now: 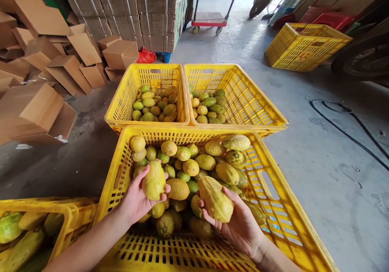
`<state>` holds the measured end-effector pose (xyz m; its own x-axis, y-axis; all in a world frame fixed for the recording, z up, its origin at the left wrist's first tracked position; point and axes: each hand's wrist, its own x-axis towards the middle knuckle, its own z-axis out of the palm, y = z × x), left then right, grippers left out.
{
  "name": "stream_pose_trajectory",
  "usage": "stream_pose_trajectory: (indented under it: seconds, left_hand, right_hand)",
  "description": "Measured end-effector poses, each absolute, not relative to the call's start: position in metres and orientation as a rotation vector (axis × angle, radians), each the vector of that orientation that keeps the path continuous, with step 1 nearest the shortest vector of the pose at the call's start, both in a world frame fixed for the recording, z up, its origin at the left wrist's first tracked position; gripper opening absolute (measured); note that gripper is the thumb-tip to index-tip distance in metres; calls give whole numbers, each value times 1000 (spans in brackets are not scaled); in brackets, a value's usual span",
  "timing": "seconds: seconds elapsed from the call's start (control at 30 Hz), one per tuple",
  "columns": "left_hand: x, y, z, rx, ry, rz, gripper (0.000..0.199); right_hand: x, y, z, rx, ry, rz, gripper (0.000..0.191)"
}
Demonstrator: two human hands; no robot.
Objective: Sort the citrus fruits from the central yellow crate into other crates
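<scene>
My left hand (pixel 135 199) is closed around a yellow-green papaya (pixel 154 181), held above the near yellow crate (pixel 282 195). In my right hand (pixel 241 229) is a larger, ridged yellow papaya (pixel 215 199), tilted, with the fingers beneath it and the thumb on its right side. Below both hands, the near crate holds a heap of yellow and green papayas (pixel 205 162). Part of that heap is hidden behind my hands and the two held fruits.
Beyond stand a left crate (pixel 114 104) and a right crate (pixel 258 102), both part-filled with papayas. Another papaya crate (pixel 75 215) is at lower left. Cardboard boxes (pixel 39 106) lie left. A yellow crate (pixel 304 53), black hose (pixel 343 126) and red trolley (pixel 209 23) are farther off.
</scene>
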<state>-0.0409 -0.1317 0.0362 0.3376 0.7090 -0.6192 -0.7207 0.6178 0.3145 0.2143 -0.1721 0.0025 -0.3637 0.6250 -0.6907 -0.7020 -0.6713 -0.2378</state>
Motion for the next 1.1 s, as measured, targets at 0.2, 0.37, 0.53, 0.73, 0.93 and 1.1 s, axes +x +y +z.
stream_pose_trajectory:
  seconds: [0.2,0.37,0.53,0.73,0.93,1.1]
  left_hand:
    - [-41,-131,37,-28,751,936,37]
    - [-38,-131,41,-93,806,894,42]
    - [-37,-130,40,-76,820,874,40]
    - [-41,-133,38,21,751,905,35]
    - [-41,-131,42,-40,785,875,43]
    - [-41,-131,39,-13,792,885,39]
  right_hand:
    - [212,-168,4,-947,196,2078,50]
    - [208,-169,6,-797,210,2128,49]
    - [210,-172,6,-850,147,2189,45]
    - [215,-170,4,-916,190,2127,51]
    - [210,-167,9,-797,136,2140,45]
    - [210,-171,10,-833,100,2196,43]
